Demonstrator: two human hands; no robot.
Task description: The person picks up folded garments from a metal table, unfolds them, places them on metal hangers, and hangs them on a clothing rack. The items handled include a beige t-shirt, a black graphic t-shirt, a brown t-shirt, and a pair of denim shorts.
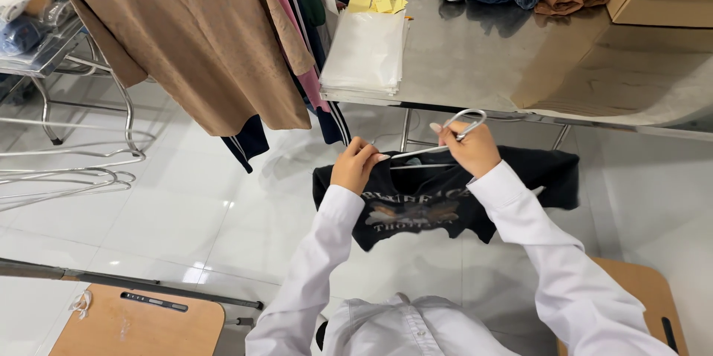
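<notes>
A black t-shirt (416,204) with a printed front hangs in front of me from a white wire hanger (466,123). My right hand (469,149) grips the hanger just below its hook. My left hand (356,165) pinches the shirt's collar at the left shoulder, next to the hanger's arm. Both my sleeves are white.
A brown t-shirt (200,37) hangs on a rack at the left with several other garments behind it. A steel table (505,51) carries a stack of clear bags (365,51), yellow notes, folded clothes and cardboard boxes. Wooden stools stand at the lower left and right.
</notes>
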